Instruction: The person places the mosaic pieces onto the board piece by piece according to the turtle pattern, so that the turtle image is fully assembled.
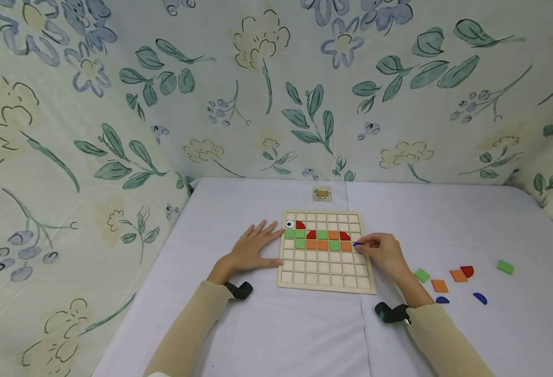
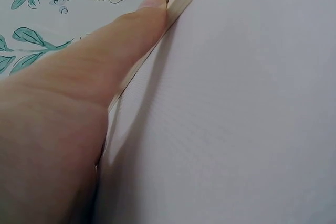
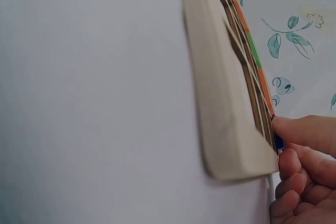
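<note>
A wooden grid board (image 1: 321,269) lies on the table, with green, orange and red pieces and a round eye piece (image 1: 290,224) set in its upper rows. My left hand (image 1: 252,248) rests against the board's left edge, its fingers spread and straight. In the left wrist view the thumb (image 2: 126,38) touches the wooden rim. Over the board's right side, my right hand (image 1: 384,254) pinches a small blue piece (image 1: 357,243) beside the end of the lower coloured row. The right wrist view shows this blue piece (image 3: 279,141) between thumb and fingers, mostly hidden.
Loose pieces lie to the right: an orange square (image 1: 439,286), a green piece (image 1: 505,267), a red piece (image 1: 467,271), a blue half-round (image 1: 480,298) and several others. Behind the board is a small picture card (image 1: 322,193). Floral cloth (image 1: 267,131) hangs behind the white-covered table (image 1: 239,193).
</note>
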A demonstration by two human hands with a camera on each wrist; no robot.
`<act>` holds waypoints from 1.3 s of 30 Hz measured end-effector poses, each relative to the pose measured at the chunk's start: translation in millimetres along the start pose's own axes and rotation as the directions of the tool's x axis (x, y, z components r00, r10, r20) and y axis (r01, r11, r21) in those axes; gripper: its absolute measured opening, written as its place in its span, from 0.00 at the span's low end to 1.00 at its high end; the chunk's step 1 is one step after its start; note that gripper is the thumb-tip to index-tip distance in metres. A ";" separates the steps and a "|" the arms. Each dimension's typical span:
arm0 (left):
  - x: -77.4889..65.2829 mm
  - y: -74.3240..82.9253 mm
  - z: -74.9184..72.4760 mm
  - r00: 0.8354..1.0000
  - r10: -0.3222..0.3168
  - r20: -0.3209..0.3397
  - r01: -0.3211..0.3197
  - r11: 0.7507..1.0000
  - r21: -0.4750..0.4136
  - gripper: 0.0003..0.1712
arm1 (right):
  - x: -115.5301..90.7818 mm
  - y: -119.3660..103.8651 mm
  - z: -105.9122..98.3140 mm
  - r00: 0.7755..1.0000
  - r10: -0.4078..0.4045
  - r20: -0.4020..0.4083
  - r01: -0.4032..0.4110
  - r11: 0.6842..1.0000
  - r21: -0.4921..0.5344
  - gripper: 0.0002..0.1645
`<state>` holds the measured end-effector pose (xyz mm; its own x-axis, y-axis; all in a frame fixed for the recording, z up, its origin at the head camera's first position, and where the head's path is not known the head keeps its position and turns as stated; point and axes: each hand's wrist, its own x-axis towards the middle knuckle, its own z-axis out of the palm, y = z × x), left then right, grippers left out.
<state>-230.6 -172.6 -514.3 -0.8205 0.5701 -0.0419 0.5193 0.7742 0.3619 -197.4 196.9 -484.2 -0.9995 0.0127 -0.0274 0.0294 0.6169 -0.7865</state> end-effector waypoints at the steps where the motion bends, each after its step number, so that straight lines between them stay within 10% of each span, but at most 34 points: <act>1: 0.2 0.0 0.0 1.000 -0.003 0.004 0.003 1.000 0.001 0.56 | -0.1 0.2 0.0 1.000 0.001 0.002 -0.001 1.000 0.001 0.10; 23: 1.3 -0.7 -0.5 1.000 -0.003 0.013 0.002 1.000 0.011 0.55 | 0.2 2.8 -2.1 1.000 0.014 -0.020 -0.014 1.000 -0.002 0.13; 39: 1.3 0.8 0.7 1.000 -0.007 0.003 0.007 1.000 0.020 0.55 | -20.0 14.9 -47.4 0.996 -0.005 -0.088 0.004 1.000 -0.007 0.21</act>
<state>-231.1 -171.1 -514.7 -0.8233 0.5656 -0.0474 0.5184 0.7835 0.3426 -177.3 243.1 -466.1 -0.9964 0.0790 0.0307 0.0253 0.6226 -0.7821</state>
